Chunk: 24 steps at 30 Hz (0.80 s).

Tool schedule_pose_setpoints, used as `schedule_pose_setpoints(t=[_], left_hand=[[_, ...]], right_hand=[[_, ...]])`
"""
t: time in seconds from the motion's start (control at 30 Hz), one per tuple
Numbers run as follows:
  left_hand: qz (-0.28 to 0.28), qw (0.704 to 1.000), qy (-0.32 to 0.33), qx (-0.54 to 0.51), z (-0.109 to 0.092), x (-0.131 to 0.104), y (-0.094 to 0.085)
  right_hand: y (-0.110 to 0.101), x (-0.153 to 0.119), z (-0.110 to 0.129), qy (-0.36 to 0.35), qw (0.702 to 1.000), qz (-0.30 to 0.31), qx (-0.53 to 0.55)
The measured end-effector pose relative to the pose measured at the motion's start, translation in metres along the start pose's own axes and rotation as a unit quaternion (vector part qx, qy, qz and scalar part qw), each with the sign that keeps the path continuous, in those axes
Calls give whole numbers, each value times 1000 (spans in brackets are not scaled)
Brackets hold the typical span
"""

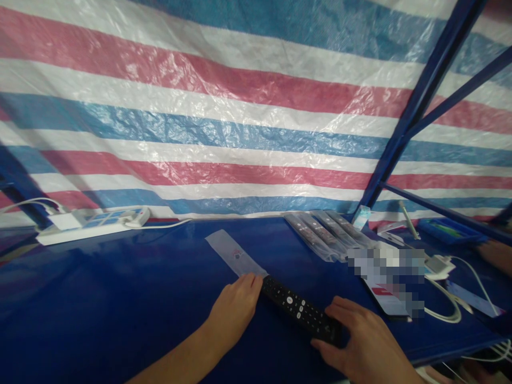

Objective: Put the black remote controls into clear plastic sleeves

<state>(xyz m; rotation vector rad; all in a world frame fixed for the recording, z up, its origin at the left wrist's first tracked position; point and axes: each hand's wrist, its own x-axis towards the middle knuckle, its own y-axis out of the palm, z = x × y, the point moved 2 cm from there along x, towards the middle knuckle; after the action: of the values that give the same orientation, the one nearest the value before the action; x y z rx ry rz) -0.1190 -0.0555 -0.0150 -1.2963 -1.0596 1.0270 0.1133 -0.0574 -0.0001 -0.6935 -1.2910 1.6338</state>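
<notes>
A black remote control [301, 308] with white and grey buttons lies aslant low over the blue table. Its near right end sits between the thumb and fingers of my right hand [362, 338], which is closed on it. My left hand [239, 298] pinches the mouth of a clear, frosted plastic sleeve [236, 253] at the remote's far end. The sleeve stretches away flat to the upper left, with a small reddish print on it. Whether the remote's tip is inside the sleeve is hidden by my left fingers.
Several bagged remotes [320, 232] lie side by side at the back of the blue table [120, 298]. A phone-like slab [386, 298], partly pixelated, is right of them. White power strips [96, 224] with cables stand at both sides. Another person's hand [498, 255] shows at the right edge.
</notes>
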Motion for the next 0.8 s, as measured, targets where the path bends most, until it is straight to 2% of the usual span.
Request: schedule_pose_setpoints(t=[0.17, 0.33, 0.43, 0.6, 0.7, 0.8], left_hand=[[11, 999, 45, -3, -6, -1, 6], [13, 996, 89, -25, -13, -4, 8], [9, 995, 88, -39, -12, -5, 9], [-61, 991, 81, -87, -1, -1, 15], [-99, 981, 103, -129, 2, 0, 17], [-105, 975, 125, -150, 1, -3, 14]], right_hand=[[8, 5, 10, 19, 1000, 20, 11], [24, 19, 30, 44, 999, 8, 11], [22, 29, 36, 21, 999, 14, 37], [10, 31, 22, -73, 988, 75, 117], [10, 31, 17, -76, 990, 80, 92], [18, 41, 26, -65, 994, 55, 66]])
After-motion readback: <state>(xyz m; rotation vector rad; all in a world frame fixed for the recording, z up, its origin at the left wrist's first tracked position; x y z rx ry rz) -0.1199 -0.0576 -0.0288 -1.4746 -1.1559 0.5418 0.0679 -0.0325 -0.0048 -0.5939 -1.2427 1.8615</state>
